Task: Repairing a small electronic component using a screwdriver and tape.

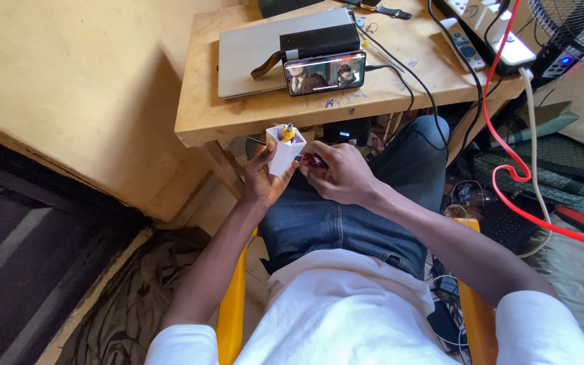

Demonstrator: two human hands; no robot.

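A seated person works at lap height just in front of a wooden table (204, 122), with everything else placed around that table. Nearest its front edge, the left hand (261, 179) has its fingers wrapped around a small white box (282, 150), holding it upright; the open top carries a yellow part (289, 134) with a thin metal tip standing out of it, and what else sits inside cannot be made out. Just right of the box, still below the table's front edge, the right hand (339, 176) has its fingers pinched closed on a dark red tool (313, 160) pointed toward the box's side.

The box appears to be supported only by the one-handed grip over the knees, so a hard push from the tool could likely twist it loose and drop it to the floor under the table. A slip of the tool tip could also likely jab the left fingers pressed against the box wall.

On the tabletop, toward the back, lies a closed grey laptop (251, 54), with a phone (324, 72) propped sideways against a black case (319, 42), its screen lit. At the table's right end, black cables (407, 81) and a red cable (508, 162) trail off the edge beside a white power strip (488, 27); a knee or elbow catching them could plausibly drag the strip down.
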